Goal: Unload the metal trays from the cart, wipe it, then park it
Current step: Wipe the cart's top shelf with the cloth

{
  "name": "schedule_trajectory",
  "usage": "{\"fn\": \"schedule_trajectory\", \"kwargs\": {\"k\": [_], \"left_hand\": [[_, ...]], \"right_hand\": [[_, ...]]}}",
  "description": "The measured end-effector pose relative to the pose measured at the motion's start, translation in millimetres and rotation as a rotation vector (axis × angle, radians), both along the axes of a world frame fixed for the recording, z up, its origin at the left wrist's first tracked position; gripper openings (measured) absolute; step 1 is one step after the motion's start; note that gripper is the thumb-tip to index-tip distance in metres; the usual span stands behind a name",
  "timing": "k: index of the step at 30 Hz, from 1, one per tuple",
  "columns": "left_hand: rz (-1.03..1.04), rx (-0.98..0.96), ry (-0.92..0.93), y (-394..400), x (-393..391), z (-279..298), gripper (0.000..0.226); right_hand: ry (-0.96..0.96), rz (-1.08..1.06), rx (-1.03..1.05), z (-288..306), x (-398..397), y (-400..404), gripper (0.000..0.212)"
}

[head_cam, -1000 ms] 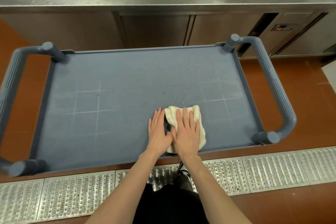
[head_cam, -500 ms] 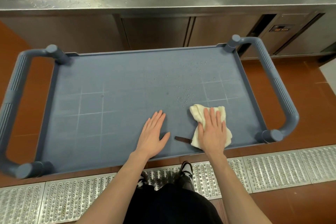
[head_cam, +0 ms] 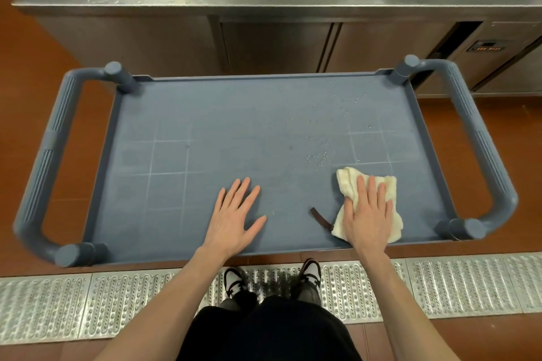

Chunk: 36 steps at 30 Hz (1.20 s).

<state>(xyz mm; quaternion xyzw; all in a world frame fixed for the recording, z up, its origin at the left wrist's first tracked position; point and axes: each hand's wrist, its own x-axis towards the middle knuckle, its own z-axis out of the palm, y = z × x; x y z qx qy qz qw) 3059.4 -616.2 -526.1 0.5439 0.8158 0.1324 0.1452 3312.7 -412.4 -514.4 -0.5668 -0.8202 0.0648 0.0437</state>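
With both hands flat, the right hand (head_cam: 368,214) pressing the cloth (head_cam: 366,204) and the left hand (head_cam: 234,218) bare on the cart (head_cam: 205,114), a hard push could roll it away or miss the droplets (head_cam: 321,155).

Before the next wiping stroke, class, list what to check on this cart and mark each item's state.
1. Metal trays off the blue plastic cart top: ok.
2. Right hand flat on the cream folded cloth: ok.
3. Left hand flat, bracing the cart: ok.
4. Water droplets beyond the cloth wiped: not ok.
5. Dark brown strip beside the cloth cleared: not ok.
6. Wheels locked: cannot tell.
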Motion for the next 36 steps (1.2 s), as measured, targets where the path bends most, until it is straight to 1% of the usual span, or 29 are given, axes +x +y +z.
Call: {"fn": "schedule_trajectory", "kwargs": {"k": [11, 18, 22, 24, 26, 30, 33, 36], "left_hand": [[0.003, -0.037, -0.058, 3.0, -1.4, 2.6, 0.078], [0.001, 0.011, -0.210, -2.6, -12.0, 11.0, 0.069], [0.029, 0.007, -0.245, -11.0, -22.4, 15.4, 0.067], [0.028, -0.009, -0.202, -17.9, -29.2, 14.6, 0.068], [0.012, -0.019, -0.119, -27.5, -38.2, 11.7, 0.068], [0.006, -0.007, 0.026, -48.2, -58.8, 6.2, 0.066], [0.040, -0.030, 0.085, -62.9, -68.4, 4.9, 0.065], [0.119, -0.064, 0.112, -74.9, -75.2, 8.1, 0.067]], "right_hand": [[0.009, 0.126, -0.012, -3.3, -87.1, -70.9, 0.063], [0.004, 0.205, -0.064, -7.4, -139.7, -114.5, 0.063], [0.012, 0.244, -0.083, -5.9, -138.4, -115.1, 0.064], [0.017, 0.250, -0.090, -4.1, -131.2, -110.7, 0.065], [0.038, 0.241, -0.095, -2.4, -123.8, -105.1, 0.065], [0.030, 0.174, -0.077, -0.4, -100.6, -85.4, 0.065], [0.020, 0.106, -0.067, 0.9, -76.4, -69.5, 0.064], [0.027, 0.079, -0.041, 2.1, -62.7, -58.5, 0.065]]}}
